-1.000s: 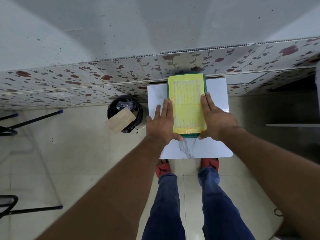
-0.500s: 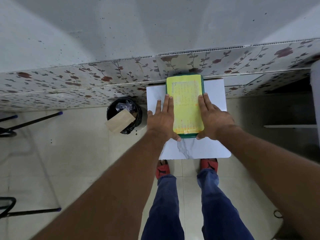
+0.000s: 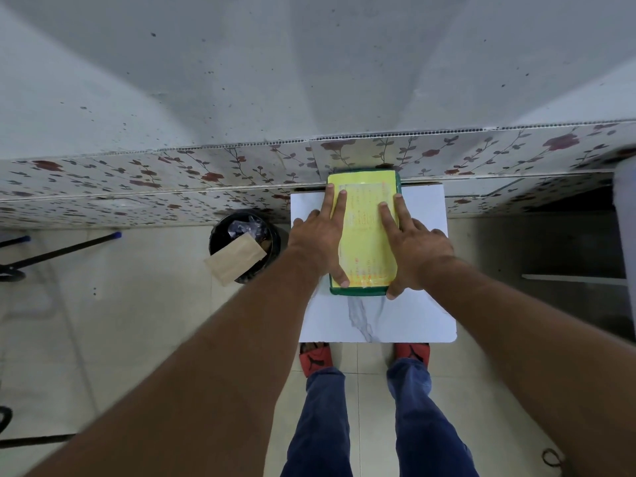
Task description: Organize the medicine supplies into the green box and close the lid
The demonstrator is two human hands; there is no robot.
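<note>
Two flat hands lie on the yellow lid (image 3: 370, 232) of the green box (image 3: 361, 291), at the centre of the frame. The left hand (image 3: 318, 241) has its fingers (image 3: 339, 210) straight and close together along the lid's left edge, the thumb reaching toward the near left corner. The right hand (image 3: 414, 251) lies with its fingers extended on the lid's right side, the thumb hooked around the near right corner; neither hand is clenched on anything.

The box is closed, and its long axis runs away from the person toward the wall, the far short end touching or almost touching the flowered wall panel (image 3: 206, 177). It sits on the far half of a white marbled bench (image 3: 378, 318), with bare surface to its left, right and in front.

The box's contents are hidden by the lid, and the print on the lid is too small to read. A black bin (image 3: 241, 249) with a brown paper bag (image 3: 235, 258) stands on the floor at left.
</note>
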